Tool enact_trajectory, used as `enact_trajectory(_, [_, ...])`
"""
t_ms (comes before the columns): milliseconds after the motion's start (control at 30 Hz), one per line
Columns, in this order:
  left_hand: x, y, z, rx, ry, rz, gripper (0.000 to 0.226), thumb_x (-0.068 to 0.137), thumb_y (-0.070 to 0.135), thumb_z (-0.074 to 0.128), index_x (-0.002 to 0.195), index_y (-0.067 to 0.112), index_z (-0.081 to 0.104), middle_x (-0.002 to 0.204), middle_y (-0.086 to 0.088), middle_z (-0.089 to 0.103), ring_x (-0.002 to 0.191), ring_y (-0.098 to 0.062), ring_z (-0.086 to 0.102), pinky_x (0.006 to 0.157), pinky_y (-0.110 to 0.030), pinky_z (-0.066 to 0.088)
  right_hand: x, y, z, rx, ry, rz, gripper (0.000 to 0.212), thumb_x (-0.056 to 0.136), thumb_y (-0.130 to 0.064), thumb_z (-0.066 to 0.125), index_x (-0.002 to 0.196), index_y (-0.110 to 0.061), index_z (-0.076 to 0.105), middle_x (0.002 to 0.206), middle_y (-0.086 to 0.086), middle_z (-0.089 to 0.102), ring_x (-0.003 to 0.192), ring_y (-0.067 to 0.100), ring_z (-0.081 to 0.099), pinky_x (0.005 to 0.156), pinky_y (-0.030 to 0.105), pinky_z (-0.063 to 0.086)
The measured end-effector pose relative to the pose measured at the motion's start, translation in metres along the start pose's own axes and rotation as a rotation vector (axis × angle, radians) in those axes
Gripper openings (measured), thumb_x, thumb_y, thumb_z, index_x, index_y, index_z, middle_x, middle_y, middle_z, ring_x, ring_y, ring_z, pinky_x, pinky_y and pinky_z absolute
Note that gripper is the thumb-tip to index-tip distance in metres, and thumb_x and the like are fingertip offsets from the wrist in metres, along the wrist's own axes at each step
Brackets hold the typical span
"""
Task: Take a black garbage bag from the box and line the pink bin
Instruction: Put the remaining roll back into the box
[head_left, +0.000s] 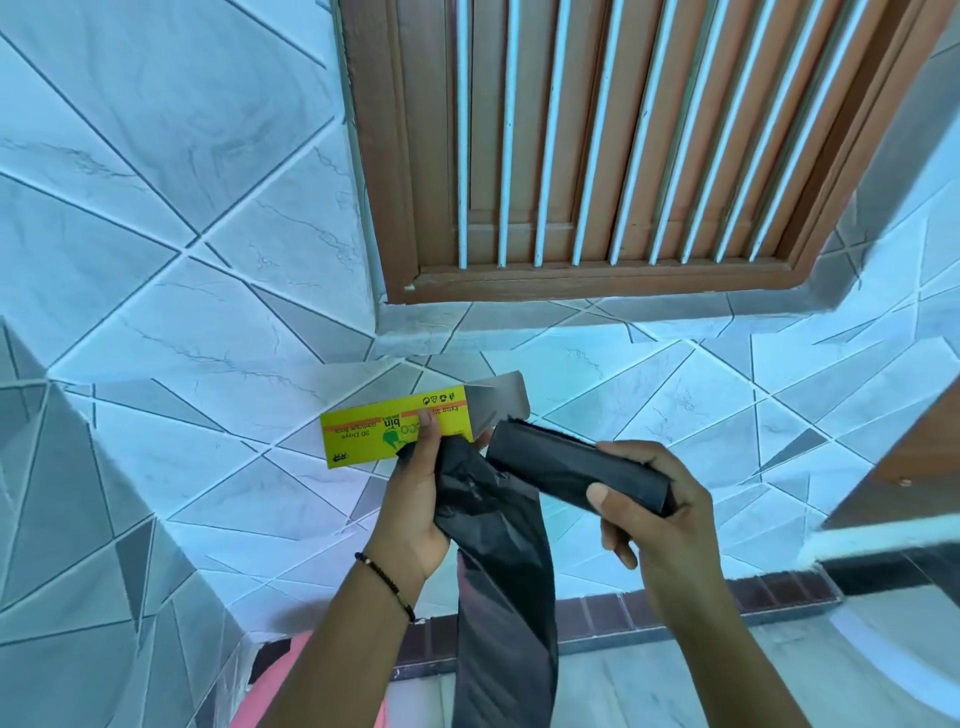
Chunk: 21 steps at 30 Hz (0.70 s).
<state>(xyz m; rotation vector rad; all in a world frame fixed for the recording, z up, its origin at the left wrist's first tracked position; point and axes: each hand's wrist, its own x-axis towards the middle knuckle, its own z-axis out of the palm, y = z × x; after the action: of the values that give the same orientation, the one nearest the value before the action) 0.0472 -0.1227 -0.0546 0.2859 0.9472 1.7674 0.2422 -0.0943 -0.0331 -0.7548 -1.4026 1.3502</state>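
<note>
left hand (415, 493) grips yellow box (384, 428) and bag strip (498, 561) | right hand (649, 504) grips black roll (571, 470)

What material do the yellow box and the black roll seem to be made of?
Box: likely thin printed cardboard, matte; its open flap stands stiff with a grey unprinted inside. Roll: likely thin plastic film, slightly glossy; the unrolled bag hangs limp and creased.

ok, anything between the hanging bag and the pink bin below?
Nothing visible. The unrolled bag hangs from the left hand straight down; the pink bin shows only as an edge under the left forearm.
</note>
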Motion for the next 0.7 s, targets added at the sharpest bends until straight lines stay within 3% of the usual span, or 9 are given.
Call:
enact_trajectory(133, [0.0, -0.004, 0.001, 0.07, -0.029, -0.019, 0.07, 0.074, 0.058, 0.055, 0.123, 0.009, 0.059, 0.121, -0.017, 0.066, 0.11, -0.032, 0.063, 0.092, -0.042, 0.053, 0.011, -0.01, -0.001, 0.007, 0.032, -0.089, 0.029, 0.073, 0.0, 0.073, 0.091, -0.022, 0.068, 0.074, 0.007, 0.065, 0.045, 0.024, 0.046, 0.04, 0.023, 0.037])
enact_trajectory(233, [-0.003, -0.007, 0.01, 0.126, -0.105, -0.073, 0.065, 0.075, 0.061, 0.049, 0.11, 0.01, 0.068, 0.109, -0.015, 0.071, 0.099, -0.029, 0.068, 0.081, -0.038, 0.058, 0.017, -0.017, 0.001, -0.032, 0.044, -0.165, 0.031, 0.07, -0.007, 0.075, 0.092, -0.029, 0.069, 0.087, 0.002, 0.068, 0.053, 0.018, 0.053, 0.046, 0.022, 0.043])
enact_trajectory(300, [-0.003, -0.008, 0.016, 0.112, -0.149, -0.099, 0.064, 0.077, 0.062, 0.046, 0.112, 0.013, 0.067, 0.112, -0.013, 0.071, 0.098, -0.027, 0.069, 0.075, -0.035, 0.059, 0.02, -0.018, -0.002, -0.074, 0.038, -0.205, 0.031, 0.069, -0.011, 0.073, 0.095, -0.026, 0.069, 0.096, -0.006, 0.069, 0.067, 0.012, 0.06, 0.054, 0.017, 0.047])
enact_trajectory(467, [0.004, -0.01, 0.02, 0.054, -0.098, -0.085, 0.069, 0.076, 0.062, 0.049, 0.123, 0.013, 0.061, 0.124, -0.014, 0.065, 0.111, -0.03, 0.063, 0.093, -0.042, 0.05, 0.024, -0.01, -0.015, -0.15, -0.01, -0.23, 0.031, 0.068, -0.009, 0.074, 0.095, -0.023, 0.069, 0.102, -0.01, 0.07, 0.096, 0.014, 0.066, 0.069, 0.025, 0.056])
enact_trajectory(600, [0.009, -0.009, 0.026, 0.049, -0.048, -0.055, 0.073, 0.072, 0.061, 0.054, 0.125, 0.01, 0.059, 0.119, -0.015, 0.067, 0.108, -0.031, 0.064, 0.091, -0.043, 0.051, 0.025, -0.005, -0.017, -0.173, -0.067, -0.245, 0.03, 0.068, -0.006, 0.075, 0.095, -0.019, 0.07, 0.1, -0.011, 0.07, 0.095, 0.011, 0.066, 0.075, 0.018, 0.053])
enact_trajectory(700, [0.011, -0.009, 0.03, 0.076, -0.03, -0.011, 0.077, 0.068, 0.061, 0.059, 0.126, 0.01, 0.058, 0.118, -0.015, 0.067, 0.107, -0.03, 0.065, 0.094, -0.044, 0.05, 0.027, -0.007, -0.018, -0.15, -0.067, -0.188, 0.03, 0.067, -0.009, 0.074, 0.094, -0.021, 0.069, 0.096, -0.011, 0.071, 0.085, 0.01, 0.066, 0.064, 0.019, 0.053])
